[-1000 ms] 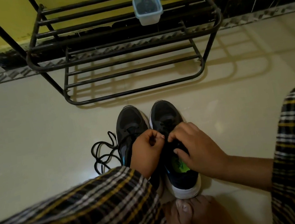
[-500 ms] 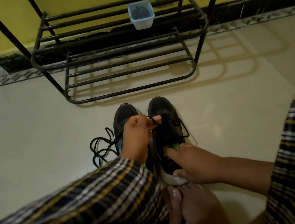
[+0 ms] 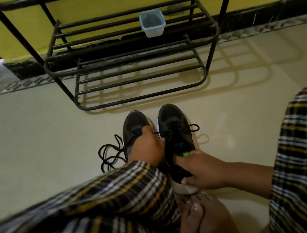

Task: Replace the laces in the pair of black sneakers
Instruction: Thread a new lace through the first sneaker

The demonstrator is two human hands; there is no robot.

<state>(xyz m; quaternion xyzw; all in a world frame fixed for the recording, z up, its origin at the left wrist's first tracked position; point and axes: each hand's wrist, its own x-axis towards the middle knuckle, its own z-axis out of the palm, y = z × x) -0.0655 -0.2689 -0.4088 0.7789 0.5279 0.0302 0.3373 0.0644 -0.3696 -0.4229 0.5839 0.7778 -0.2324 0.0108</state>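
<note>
Two black sneakers side by side, frame centre, on tiled floor. Left hand pinching lace of the right-side shoe; right hand gripping its heel. Loose lace coil left. Metal rack above.

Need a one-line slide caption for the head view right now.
Left hand pulls a lace on the right sneaker while the right hand steadies its heel.
</note>
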